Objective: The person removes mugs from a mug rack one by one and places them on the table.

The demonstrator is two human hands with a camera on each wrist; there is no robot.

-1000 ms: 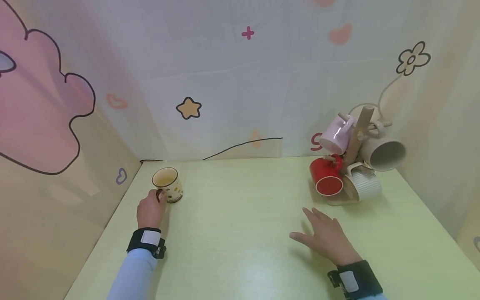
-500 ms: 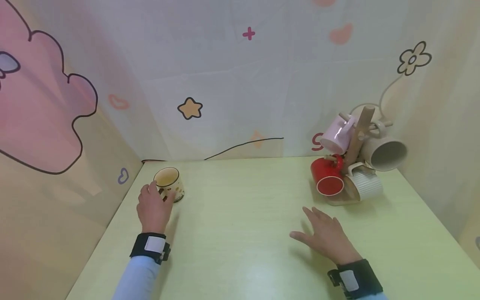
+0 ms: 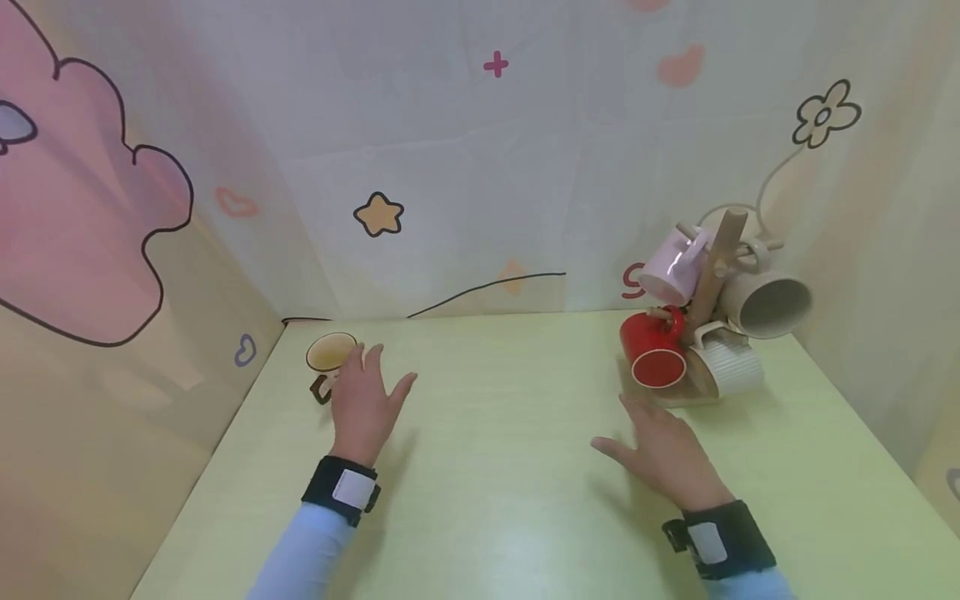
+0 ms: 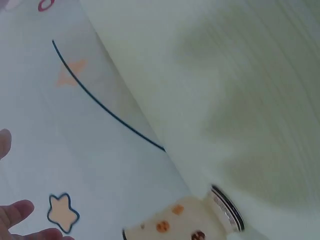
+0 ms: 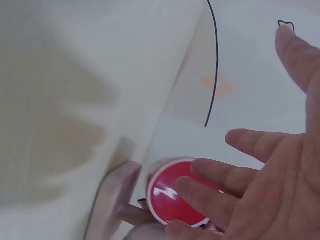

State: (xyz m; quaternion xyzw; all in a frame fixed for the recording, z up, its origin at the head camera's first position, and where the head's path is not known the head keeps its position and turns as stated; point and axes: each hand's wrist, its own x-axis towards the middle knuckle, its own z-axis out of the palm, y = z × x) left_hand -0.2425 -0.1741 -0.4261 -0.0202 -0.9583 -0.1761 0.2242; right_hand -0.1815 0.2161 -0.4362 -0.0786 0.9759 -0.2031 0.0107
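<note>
Here the left hand [image 3: 365, 411], spread wide and empty, hovers just beside the upright spotted mug [image 3: 327, 357] at the far left of the table [image 3: 487, 442], while the right hand [image 3: 670, 456], likewise spread wide, hangs near the red mug [image 3: 649, 343] on the wooden rack [image 3: 709, 286] at far right

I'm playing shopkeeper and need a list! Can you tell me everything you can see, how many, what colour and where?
spotted mug: 1, cream and brown, table's left
mug tree: 1, wood-brown, table's right
lilac mug: 1, lilac, tree's upper left
red mug: 1, red, tree's lower left
wide mug: 1, grey-beige, tree's upper right
ribbed mug: 1, white, tree's lower right
table: 1, pale yellow-green, underneath
printed walls: 3, mostly pale, left, back, right
wristbands: 2, black, one per wrist
sleeves: 2, light blue, bottom
left hand: 1, bare, by the spotted mug
right hand: 1, bare, before the mug tree
</note>
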